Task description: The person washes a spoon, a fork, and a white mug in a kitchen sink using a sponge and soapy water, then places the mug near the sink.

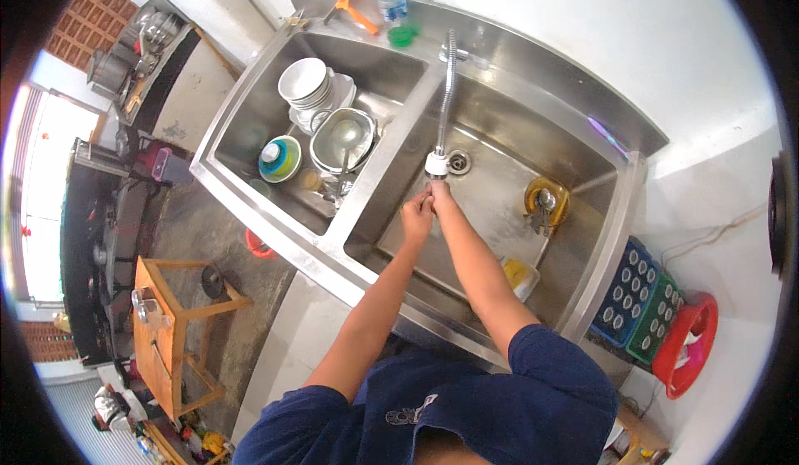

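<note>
Both hands meet over the right basin [484,215] of a stainless steel double sink, just below the white spray head [437,164] of a flexible metal faucet [449,90]. My left hand [416,216] has its fingers curled against my right hand [441,194]. A small dark or metallic bit shows between them, too small to name, and I cannot tell whether either hand grips it. Past the spray head lies the drain [459,162]. Several metal spoons [545,206] rest in a yellow bowl [565,199] at the basin's right. Partly behind my right forearm is a clear container with a yellow sponge [515,272].
In the left basin [249,115] stand stacked white bowls [304,79], a metal pan [331,134] with a ladle, and nested bowls [279,159]. A plastic bottle [392,3] and an orange-handled squeegee [357,12] sit on the back ledge. Crates [630,293] and a red basket [711,321] flank the sink.
</note>
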Motion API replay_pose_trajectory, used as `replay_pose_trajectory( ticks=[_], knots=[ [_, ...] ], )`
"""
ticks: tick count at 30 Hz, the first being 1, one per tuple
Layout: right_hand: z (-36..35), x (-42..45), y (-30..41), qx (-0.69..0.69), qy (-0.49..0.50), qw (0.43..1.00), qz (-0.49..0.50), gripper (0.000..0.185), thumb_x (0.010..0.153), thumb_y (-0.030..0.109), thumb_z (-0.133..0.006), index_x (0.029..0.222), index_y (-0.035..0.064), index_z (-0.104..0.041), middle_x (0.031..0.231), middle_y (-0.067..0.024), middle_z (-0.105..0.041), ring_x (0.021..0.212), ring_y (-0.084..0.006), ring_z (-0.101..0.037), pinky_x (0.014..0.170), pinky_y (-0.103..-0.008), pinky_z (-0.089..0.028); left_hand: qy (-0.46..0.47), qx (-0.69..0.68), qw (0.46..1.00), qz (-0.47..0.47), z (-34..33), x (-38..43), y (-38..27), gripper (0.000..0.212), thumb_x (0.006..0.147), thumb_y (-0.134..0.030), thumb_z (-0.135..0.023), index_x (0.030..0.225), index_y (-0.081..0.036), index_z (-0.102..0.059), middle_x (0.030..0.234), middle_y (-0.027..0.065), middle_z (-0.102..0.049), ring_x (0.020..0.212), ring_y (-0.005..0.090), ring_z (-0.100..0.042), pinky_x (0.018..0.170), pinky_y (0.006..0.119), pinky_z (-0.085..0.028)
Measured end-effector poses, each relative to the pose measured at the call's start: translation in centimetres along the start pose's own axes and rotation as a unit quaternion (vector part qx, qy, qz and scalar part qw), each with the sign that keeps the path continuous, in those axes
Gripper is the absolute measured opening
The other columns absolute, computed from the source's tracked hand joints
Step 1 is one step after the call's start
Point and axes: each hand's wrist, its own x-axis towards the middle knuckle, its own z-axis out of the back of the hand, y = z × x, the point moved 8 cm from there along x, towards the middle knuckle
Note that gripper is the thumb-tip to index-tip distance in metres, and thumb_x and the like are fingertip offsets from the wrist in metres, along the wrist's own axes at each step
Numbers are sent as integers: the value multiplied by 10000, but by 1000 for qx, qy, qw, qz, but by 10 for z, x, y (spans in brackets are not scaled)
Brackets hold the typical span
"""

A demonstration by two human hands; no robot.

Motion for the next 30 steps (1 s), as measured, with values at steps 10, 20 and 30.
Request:
replay_pose_trajectory(
  ticks=[10, 20, 30],
  knots=[
    [-26, 76, -58, 156, 171, 972, -34, 314, 813, 429, -517, 940, 150, -588, 659, 3, -508, 534, -157, -458, 437, -295, -337, 47, 106, 993, -20, 32, -28, -6, 280, 785, -11, -584, 1039, -113, -646, 727, 246, -540, 493, 276, -509, 532, 314, -432],
    [7, 41, -3, 222, -86, 968, 76, 589, 843, 500, -395, 1141, -1, -481, 1116, -154, -516, 940, -259, -551, 759, -424, -466, 120, 104, 977, -142, 53, -38, -46, 253, 789, 12, -560, 1022, -52, -635, 834, 197, -621, 737, 315, -628, 665, 329, -488],
    [10, -139, 0, 1, 236, 972, -13, 213, 890, 240, -508, 971, 47, -547, 839, -42, -603, 597, -130, -551, 578, -257, -494, 367, 289, 791, -395, 28, -68, -56, 414, 663, 36, -554, 1066, -50, -585, 1120, 111, -579, 1090, 272, -522, 938, 374, -438]
  ],
)
